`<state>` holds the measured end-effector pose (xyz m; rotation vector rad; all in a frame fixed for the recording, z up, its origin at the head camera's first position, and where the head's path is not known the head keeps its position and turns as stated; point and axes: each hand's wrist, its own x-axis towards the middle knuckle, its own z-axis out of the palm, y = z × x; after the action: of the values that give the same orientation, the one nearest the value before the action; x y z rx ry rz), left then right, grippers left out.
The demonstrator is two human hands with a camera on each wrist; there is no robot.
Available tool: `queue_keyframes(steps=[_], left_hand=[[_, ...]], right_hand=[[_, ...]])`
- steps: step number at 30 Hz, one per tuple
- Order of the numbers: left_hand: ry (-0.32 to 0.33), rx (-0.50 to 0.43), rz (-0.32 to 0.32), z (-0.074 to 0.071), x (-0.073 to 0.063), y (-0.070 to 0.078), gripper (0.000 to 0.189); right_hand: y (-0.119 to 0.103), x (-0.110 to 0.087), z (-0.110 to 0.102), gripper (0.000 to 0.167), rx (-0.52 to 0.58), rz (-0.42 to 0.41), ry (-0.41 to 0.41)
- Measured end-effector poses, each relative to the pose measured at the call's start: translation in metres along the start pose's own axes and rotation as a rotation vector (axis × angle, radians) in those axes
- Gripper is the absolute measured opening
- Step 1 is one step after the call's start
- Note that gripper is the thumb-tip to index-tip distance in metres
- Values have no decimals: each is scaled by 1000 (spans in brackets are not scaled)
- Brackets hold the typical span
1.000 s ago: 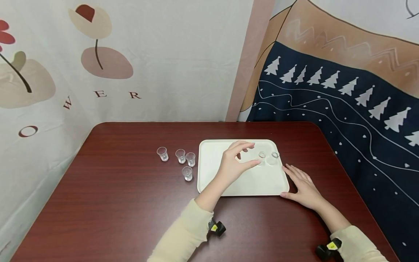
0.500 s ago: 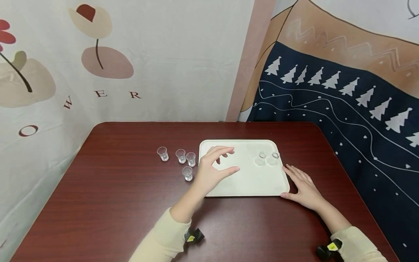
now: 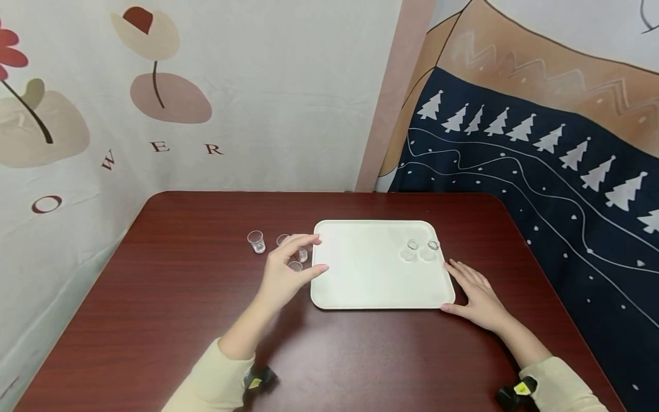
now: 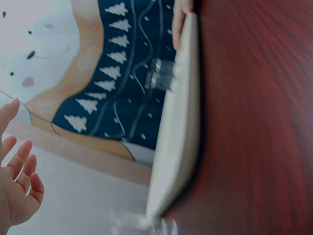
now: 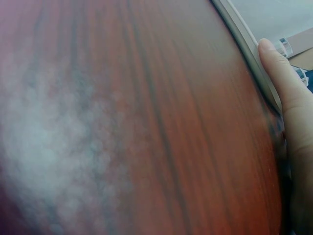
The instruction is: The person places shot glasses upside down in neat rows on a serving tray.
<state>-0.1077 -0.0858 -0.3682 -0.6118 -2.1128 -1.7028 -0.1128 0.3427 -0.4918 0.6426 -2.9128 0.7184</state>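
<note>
My left hand (image 3: 282,279) hovers with thumb and fingers spread and nothing between them, over the left edge of a white tray (image 3: 381,286). Small clear cups stand behind and beneath it; the leftmost cup (image 3: 256,242) shows whole, while the others, such as one cup (image 3: 302,252), are partly hidden. On the tray's right part stand two more clear cups, a left one (image 3: 409,252) and a right one (image 3: 429,250). My right hand (image 3: 477,298) rests against the tray's right edge, fingers extended. In the right wrist view its thumb (image 5: 281,73) lies along the tray rim.
The tray lies on a dark red wooden table (image 3: 154,297). Behind the table hangs a pale printed cloth (image 3: 283,114), and to the right a navy one (image 3: 494,154) with white trees.
My left hand has swept left, from above the tray near its two cups to the cups beside the tray, its fingers still spread. The right hand stays put.
</note>
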Motion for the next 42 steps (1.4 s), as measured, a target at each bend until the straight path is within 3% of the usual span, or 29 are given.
queue_keyframes(steps=[4,13,19,26,34,42], left_hand=[[-20,-1,-73,-15,-5,-11,48],[-97,95,-140,-41,-16,-37,51],[-147,85,-209,-51,-20,-56,50],[-235,136,-235,-57,-26,-75,50],[-281,200,-250,-53,-38,-121,49],[-299,286,-198,-48,-39,-130,44]], right_hand=[[0,1,0,94,1,1,0],[0,1,0,94,-3,5,0],[-1,0,0,94,0,5,3],[-1,0,1,94,-6,-4,8],[1,-1,0,95,-6,-3,6],[-1,-1,0,94,-8,-7,8]])
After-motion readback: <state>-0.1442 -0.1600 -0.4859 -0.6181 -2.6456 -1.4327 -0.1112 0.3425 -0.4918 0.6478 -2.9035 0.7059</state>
